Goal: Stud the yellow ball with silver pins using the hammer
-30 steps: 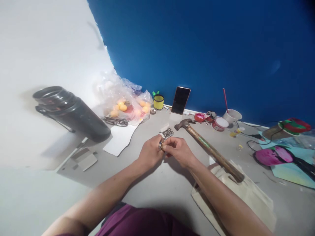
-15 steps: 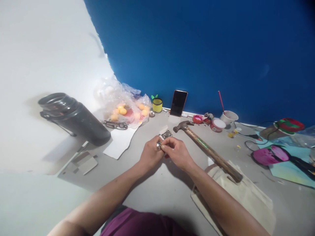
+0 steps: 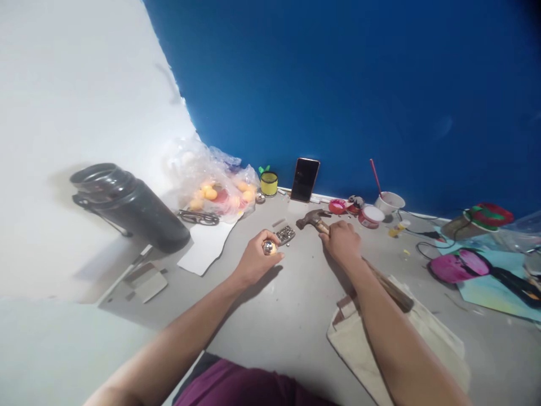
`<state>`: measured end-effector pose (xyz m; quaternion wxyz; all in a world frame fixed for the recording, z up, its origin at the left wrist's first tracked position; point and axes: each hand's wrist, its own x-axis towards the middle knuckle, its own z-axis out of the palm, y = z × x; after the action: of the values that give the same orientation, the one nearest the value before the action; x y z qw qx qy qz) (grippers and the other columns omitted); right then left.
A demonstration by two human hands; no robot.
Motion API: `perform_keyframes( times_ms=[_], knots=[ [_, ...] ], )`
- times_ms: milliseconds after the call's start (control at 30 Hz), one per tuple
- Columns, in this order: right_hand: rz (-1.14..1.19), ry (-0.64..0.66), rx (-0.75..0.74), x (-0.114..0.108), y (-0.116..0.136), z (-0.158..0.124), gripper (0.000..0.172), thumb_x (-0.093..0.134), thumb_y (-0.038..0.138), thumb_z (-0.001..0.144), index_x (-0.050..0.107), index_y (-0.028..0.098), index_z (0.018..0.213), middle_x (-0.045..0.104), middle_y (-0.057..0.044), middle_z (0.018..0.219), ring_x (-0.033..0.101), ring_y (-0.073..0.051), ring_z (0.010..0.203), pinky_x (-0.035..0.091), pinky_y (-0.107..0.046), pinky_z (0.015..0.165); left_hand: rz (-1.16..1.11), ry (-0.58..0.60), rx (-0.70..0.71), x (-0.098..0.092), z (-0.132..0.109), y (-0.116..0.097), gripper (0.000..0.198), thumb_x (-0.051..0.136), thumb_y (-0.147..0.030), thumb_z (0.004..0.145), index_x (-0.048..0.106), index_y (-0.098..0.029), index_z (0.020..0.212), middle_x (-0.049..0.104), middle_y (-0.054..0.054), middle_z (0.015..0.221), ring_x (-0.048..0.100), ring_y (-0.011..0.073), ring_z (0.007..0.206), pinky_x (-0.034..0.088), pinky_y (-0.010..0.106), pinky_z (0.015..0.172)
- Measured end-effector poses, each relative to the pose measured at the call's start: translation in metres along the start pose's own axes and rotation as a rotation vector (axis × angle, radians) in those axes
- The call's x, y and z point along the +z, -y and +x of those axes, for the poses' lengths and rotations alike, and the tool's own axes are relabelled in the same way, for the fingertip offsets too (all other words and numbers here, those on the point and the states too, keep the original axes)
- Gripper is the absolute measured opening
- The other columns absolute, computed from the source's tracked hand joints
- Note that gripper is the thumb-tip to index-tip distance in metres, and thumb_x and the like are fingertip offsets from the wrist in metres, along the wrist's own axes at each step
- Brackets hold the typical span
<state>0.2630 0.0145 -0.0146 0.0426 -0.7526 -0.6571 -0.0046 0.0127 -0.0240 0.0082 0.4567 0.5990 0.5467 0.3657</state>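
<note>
Where the table meets the blue wall, a phone stands at the top centre of the work area, with paint pots and a cup lined up to its right. The table's left edge slants along the white wall at the left of the frame, near a dark flask; the near edge runs by my purple clothing at bottom centre. Between my forearms, a grey stretch of tabletop gives me room through the middle of the frame; right of it, a beige cloth bag takes up the lower right, partly under my right forearm.

My left hand, just left of centre, is curled around a small shiny ball, silvery on top with some yellow showing, its thumb stretched out to the right. Near those fingertips lies a little case of metal bits. My right hand, right of centre, is closed over the handle of a hammer just below its head; the handle's far end reaches over the bag.
</note>
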Motion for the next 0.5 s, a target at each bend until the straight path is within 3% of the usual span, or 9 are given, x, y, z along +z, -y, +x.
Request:
perform_keyframes(
  times_ms=[133,267,367,500],
  knots=[
    [0.100,-0.040,0.030,-0.006,0.006,-0.005,0.025,0.059,0.033,0.098,0.069,0.013,0.110,0.069,-0.018,0.105,0.066,-0.030,0.097,0.042,-0.036,0.074,-0.002,-0.066,0.024,-0.002,0.003,0.001,0.025,0.072,-0.026,0.066,0.060,-0.020,0.088,0.060,-0.004,0.075,0.049,0.0106,0.062,0.043,0.024,0.059],
    [0.190,-0.275,0.014,-0.027,0.018,-0.020,0.024,0.057,0.027,0.099,0.064,0.017,0.119,0.071,-0.011,0.089,0.066,-0.027,0.082,0.037,-0.034,0.071,0.015,-0.134,-0.003,-0.006,0.008,0.002,0.022,0.071,-0.027,0.065,0.061,-0.020,0.084,0.056,-0.005,0.068,0.048,0.0110,0.060,0.041,0.024,0.055],
    [0.272,-0.466,-0.173,-0.039,0.028,-0.034,0.023,0.052,0.030,0.102,0.067,0.018,0.114,0.072,-0.011,0.088,0.064,-0.027,0.082,0.037,-0.035,0.073,-0.004,-0.128,-0.019,-0.008,0.011,0.005,0.022,0.071,-0.029,0.066,0.061,-0.020,0.083,0.057,-0.006,0.066,0.048,0.0113,0.059,0.040,0.024,0.055],
    [0.315,-0.541,-0.449,-0.038,0.044,-0.048,0.026,0.048,0.032,0.105,0.070,0.019,0.102,0.071,-0.010,0.082,0.060,-0.024,0.078,0.035,-0.034,0.072,0.037,-0.153,0.034,-0.009,0.015,0.011,0.024,0.072,-0.028,0.065,0.061,-0.019,0.083,0.063,-0.003,0.073,0.056,0.0144,0.067,0.045,0.027,0.063]
  ],
)
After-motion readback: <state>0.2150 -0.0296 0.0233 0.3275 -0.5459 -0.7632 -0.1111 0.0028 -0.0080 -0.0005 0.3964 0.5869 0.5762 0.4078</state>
